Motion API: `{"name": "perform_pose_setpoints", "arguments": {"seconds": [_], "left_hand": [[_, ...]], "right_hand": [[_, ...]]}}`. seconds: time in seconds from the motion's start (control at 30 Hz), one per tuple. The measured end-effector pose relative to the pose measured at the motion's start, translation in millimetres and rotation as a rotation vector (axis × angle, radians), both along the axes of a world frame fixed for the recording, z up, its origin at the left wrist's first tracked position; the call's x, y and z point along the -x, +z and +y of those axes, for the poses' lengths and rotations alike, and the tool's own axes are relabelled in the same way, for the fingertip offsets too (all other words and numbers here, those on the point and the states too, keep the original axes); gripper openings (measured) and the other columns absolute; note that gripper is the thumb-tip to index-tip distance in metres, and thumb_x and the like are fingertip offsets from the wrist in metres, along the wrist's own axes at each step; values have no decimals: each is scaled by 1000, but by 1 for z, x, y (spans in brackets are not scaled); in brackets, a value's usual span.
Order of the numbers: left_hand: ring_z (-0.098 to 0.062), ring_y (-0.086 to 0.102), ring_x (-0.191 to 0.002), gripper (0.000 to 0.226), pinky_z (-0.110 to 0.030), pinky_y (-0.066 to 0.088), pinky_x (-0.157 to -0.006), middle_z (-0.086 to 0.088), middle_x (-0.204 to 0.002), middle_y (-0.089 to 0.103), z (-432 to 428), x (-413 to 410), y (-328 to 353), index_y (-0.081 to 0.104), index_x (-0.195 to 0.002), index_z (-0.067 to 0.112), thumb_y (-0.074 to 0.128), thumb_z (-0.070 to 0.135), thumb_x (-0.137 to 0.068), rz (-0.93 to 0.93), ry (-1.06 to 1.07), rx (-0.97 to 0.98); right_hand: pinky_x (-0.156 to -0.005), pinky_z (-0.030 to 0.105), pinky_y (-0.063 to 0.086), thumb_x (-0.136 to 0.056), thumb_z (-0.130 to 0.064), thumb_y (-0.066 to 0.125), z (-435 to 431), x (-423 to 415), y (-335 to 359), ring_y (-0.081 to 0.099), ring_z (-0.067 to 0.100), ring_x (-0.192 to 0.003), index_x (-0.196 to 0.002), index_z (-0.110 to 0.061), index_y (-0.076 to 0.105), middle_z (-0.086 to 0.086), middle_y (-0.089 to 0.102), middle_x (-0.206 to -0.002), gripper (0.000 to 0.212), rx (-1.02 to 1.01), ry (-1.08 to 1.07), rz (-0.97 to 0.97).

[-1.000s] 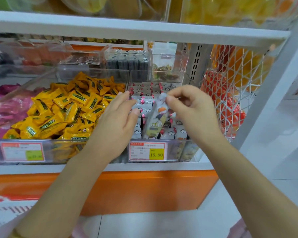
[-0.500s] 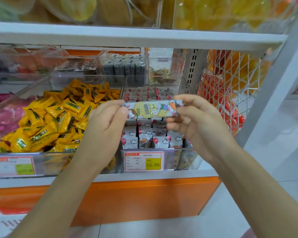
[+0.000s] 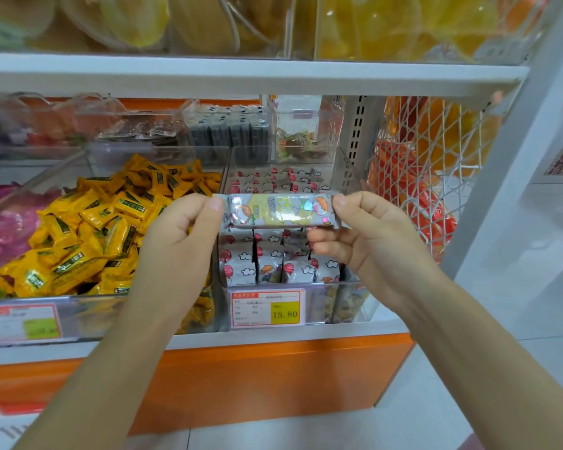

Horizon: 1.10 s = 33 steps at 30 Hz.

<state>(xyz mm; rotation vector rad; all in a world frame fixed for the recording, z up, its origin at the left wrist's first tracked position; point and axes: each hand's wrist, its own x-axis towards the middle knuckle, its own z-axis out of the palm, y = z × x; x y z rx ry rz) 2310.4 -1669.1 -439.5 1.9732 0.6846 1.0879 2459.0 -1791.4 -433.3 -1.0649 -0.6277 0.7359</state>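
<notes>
holding | I am pinching the snack bar (image 3: 278,211) level, long axis left-right, above its bin (image 3: 338,289) | left hand (image 3: 179,241) fingers clamping one end, right hand (image 3: 368,235) fingers the other

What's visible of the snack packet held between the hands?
The snack packet is a long, flat wrapper of glossy silver-grey film with a pale yellow panel and cartoon figures. It lies level, print toward the camera, in the air before the clear bin of similar packets. The left hand pinches its left end, the right hand its right end.
</notes>
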Motion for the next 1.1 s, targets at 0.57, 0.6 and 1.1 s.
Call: {"name": "perform_pose_setpoints", "arguments": {"seconds": [0.57, 0.6, 1.1], "left_hand": [[-4, 50, -49, 41, -13, 42, -47, 3, -58, 62, 11, 4, 1, 63, -63, 29, 46, 6, -93, -238, -352, 436], [-5, 52, -51, 39, -13, 42, -48, 2, -60, 64, 11, 4, 1, 62, -67, 30, 47, 5, -93, -208, -328, 381], [-8, 64, -62, 25, -16, 52, -60, 1, -68, 69, 9, 6, 4, 64, -88, 19, 53, -4, -88, -135, -158, 193]], "right_hand": [[-51, 18, 52, -95, -3, 46, 4, -6, -4, 66, 14, -55, -80, -4, 52, 5, 63, -60, 16, -38, -62, -19], [-53, 19, 53, -95, -2, 46, 4, -7, -4, 67, 15, -58, -80, -5, 53, 7, 63, -64, 16, -43, -64, -18], [-73, 29, 55, -92, -1, 51, 5, -7, -8, 68, 29, -90, -83, -8, 58, 21, 67, -103, 13, -59, -107, -253]]}}
